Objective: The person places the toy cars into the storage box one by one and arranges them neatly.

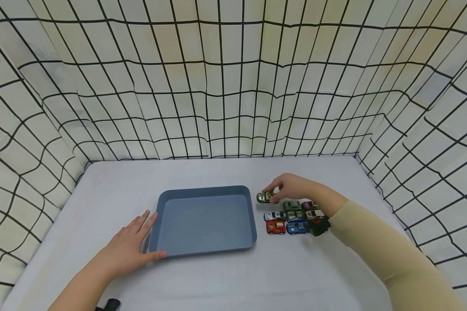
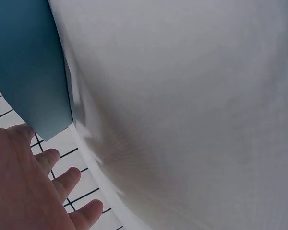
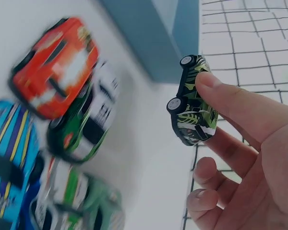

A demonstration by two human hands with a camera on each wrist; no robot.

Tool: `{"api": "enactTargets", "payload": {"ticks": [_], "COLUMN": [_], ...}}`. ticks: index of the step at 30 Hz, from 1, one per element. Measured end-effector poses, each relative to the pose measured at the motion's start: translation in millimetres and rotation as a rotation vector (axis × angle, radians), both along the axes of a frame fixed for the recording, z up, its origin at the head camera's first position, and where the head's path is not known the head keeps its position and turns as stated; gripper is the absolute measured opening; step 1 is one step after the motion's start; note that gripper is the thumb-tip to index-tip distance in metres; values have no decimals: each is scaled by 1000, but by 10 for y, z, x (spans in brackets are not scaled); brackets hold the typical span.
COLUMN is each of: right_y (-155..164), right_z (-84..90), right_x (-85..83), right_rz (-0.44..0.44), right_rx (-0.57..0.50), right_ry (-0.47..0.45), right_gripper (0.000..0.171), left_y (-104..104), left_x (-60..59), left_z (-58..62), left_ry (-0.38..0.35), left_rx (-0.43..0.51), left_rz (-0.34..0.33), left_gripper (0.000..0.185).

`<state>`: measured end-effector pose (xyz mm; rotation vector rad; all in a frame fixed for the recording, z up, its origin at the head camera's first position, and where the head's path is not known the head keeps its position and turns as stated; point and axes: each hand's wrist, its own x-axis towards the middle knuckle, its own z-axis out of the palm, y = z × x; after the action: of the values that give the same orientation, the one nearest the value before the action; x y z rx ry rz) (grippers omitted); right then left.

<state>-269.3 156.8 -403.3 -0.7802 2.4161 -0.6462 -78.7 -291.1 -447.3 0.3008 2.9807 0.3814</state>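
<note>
Right now right hand (image 1: 293, 186) pinches light, rigid green toy car (image 3: 192, 103) by its sides; left hand (image 1: 130, 246) lies flat, fingers straight, against blue tray (image 1: 204, 252).

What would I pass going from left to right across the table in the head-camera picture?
Left hand → blue tray → green camouflage toy car pinched by the right hand → beige sleeve.
</note>
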Motion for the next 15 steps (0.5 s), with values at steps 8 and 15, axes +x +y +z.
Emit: {"api": "enactTargets", "payload": {"ticks": [8, 15], "right_y": [-247, -592], "right_z": [74, 37], "right_x": [22, 72], "right_rz": [1, 41], "right_rx": [-10, -33], "right_ry": [-26, -22], "right_gripper": [37, 36], "left_y": [7, 13], "left_x": [-9, -12], "left_z": [-2, -23], "left_ry": [-24, -38], "left_rx": [-17, -2], "left_rz": [12, 22], "left_gripper": [118, 120]}}
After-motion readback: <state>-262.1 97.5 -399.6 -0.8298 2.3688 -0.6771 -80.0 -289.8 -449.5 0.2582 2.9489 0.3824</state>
